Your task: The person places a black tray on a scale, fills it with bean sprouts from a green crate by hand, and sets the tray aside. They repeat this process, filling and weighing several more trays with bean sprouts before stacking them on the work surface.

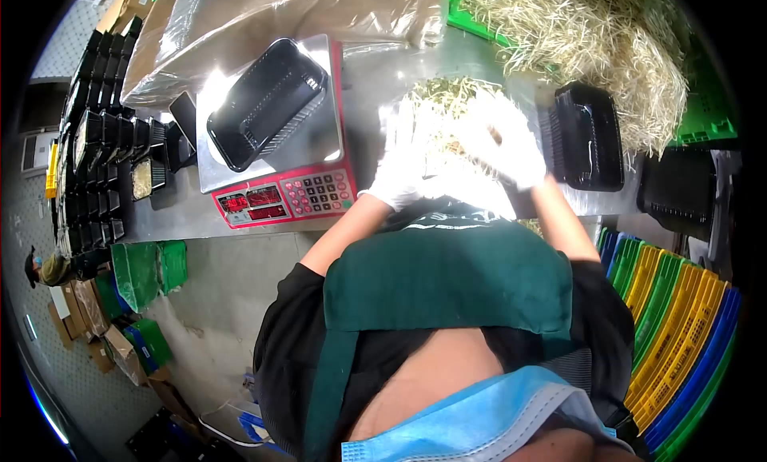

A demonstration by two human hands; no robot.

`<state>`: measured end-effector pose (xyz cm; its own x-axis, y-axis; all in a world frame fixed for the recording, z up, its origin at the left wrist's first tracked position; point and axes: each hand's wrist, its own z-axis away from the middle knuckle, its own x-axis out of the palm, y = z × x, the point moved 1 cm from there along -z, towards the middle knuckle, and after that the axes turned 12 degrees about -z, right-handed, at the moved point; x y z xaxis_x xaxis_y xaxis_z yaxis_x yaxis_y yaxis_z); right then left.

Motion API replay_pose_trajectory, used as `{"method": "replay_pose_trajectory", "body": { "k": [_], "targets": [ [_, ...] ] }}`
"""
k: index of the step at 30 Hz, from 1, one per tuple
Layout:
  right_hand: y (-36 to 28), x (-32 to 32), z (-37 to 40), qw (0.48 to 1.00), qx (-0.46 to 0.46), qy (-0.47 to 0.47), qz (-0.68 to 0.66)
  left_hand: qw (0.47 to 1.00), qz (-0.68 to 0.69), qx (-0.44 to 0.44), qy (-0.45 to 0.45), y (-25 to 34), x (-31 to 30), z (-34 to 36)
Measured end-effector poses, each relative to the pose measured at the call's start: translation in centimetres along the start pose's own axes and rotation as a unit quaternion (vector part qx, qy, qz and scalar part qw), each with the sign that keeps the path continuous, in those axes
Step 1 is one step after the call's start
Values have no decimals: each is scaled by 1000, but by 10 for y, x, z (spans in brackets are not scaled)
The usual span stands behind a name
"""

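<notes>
My left hand (403, 166), in a white glove, rests at the left side of a pile of pale sprouts (449, 114) on the metal table. At the pile's right side is my right hand (507, 146), also gloved; its fingers touch the sprouts. Glare washes out the fingers of both hands. An empty black tray (268, 104) lies tilted across the steel plate of a red scale (281, 200) on the left. Another black tray (589, 138) sits just right of my right hand.
A big heap of sprouts (591, 46) fills a green crate (707, 130) at the back right. Stacked black trays (96, 142) stand far left. Clear plastic (304, 18) covers the back. Coloured crates (679, 326) are stacked at the lower right.
</notes>
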<state>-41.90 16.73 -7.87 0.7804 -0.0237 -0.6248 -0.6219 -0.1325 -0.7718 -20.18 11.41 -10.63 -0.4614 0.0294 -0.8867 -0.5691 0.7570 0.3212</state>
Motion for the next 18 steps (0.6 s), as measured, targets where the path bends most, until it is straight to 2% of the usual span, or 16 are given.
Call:
{"method": "replay_pose_trajectory", "body": {
  "k": [1,4,5,7,8,9,10,11,13,14,15,16,17,18],
  "targets": [
    [6,11,20,985,-114,1,129,990,-140,-26,7,1,-1,2],
    [-5,20,29,983,-100,-17,152,981,-184,-62,-31,6,12,-23],
    [2,17,15,985,-100,20,140,981,-184,-62,-31,-2,33,-34],
    [-1,6,0,985,-99,57,127,996,87,-10,23,-21,83,-44],
    [-12,-12,-9,997,6,65,30,996,86,-10,24,-17,75,-49],
    [-16,-22,-15,989,111,72,-69,979,202,-15,6,-11,59,-58],
    [2,-23,-9,964,93,104,-226,948,316,-22,-16,-9,54,-58],
    [19,-25,-1,913,73,136,-377,949,315,-22,-20,-8,47,-53],
    [20,-29,11,919,105,103,-365,969,227,-25,-89,-14,47,-39],
    [34,-22,20,965,77,79,-238,970,227,-25,-89,-15,48,-27],
    [41,-15,24,992,47,54,-105,984,151,-55,-78,-19,55,-10],
    [37,-10,35,997,71,41,-11,992,74,-86,-64,-24,62,1],
    [33,0,43,995,72,49,56,992,74,-88,-61,-29,75,1],
    [25,5,38,990,33,88,108,958,249,-122,-77,-32,91,-2]
  ]
}}
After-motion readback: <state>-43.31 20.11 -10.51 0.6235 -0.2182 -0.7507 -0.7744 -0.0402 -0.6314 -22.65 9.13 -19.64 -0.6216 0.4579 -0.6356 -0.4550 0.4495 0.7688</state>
